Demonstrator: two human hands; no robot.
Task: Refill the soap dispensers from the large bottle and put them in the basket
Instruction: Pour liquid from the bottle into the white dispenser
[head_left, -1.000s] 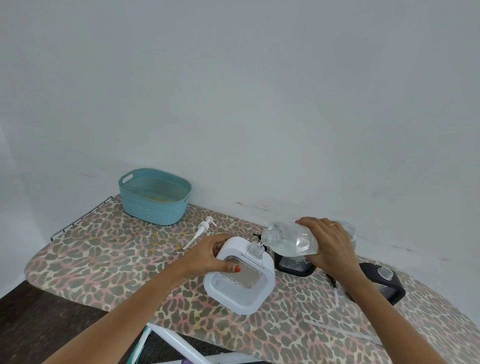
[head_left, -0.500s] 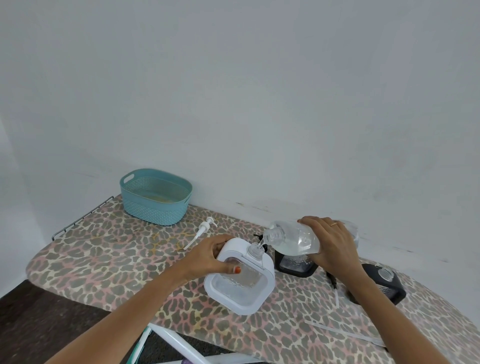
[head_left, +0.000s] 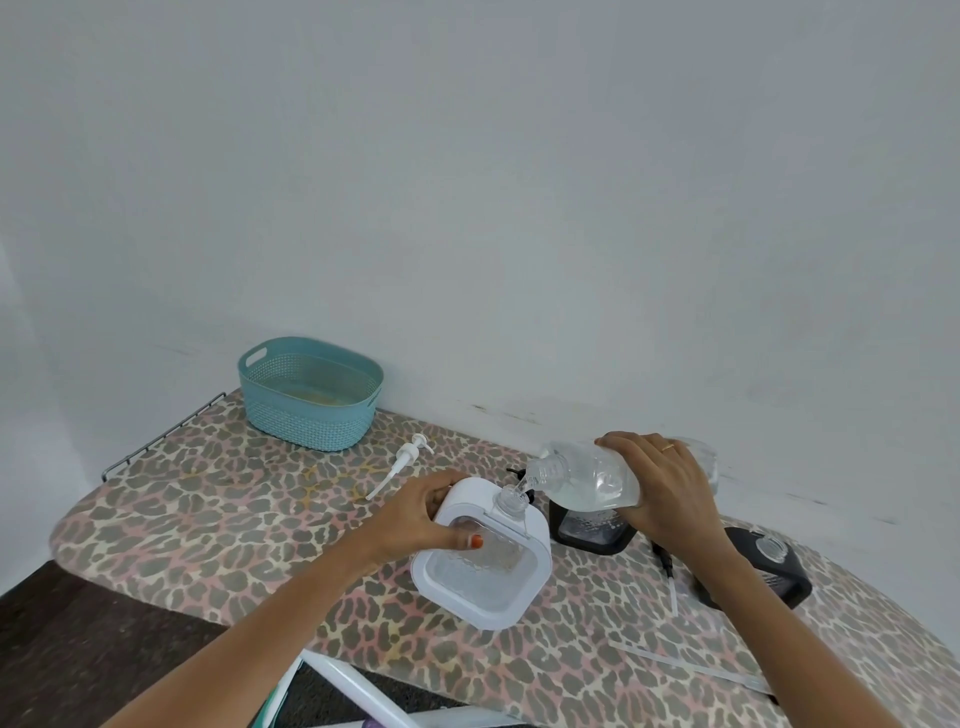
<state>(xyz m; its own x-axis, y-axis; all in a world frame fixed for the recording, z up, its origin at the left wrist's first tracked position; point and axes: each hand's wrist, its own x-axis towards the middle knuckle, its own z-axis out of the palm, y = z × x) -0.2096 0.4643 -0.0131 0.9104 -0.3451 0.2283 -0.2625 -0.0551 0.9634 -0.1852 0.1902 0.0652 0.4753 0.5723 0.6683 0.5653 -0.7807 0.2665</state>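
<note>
My left hand (head_left: 415, 514) grips the top left of a white square soap dispenser (head_left: 485, 558) that stands on the leopard-print board (head_left: 218, 519). My right hand (head_left: 662, 488) holds a large clear bottle (head_left: 587, 480) tipped on its side. The bottle's mouth points down at the dispenser's open neck, and clear liquid runs between them. Two black dispensers stand behind: one (head_left: 589, 530) under the bottle, another (head_left: 769, 564) to the right of my right wrist. The teal basket (head_left: 311, 395) sits at the far left by the wall.
A white pump head with its tube (head_left: 402, 465) lies on the board between basket and dispenser. A black pump tube (head_left: 667, 566) lies by my right wrist. A clear strip (head_left: 685, 667) rests near the front right edge. Dark floor lies to the left.
The bottle stays tipped over the white dispenser's neck. Both hands hold the same grip, and the scene has barely shifted.
</note>
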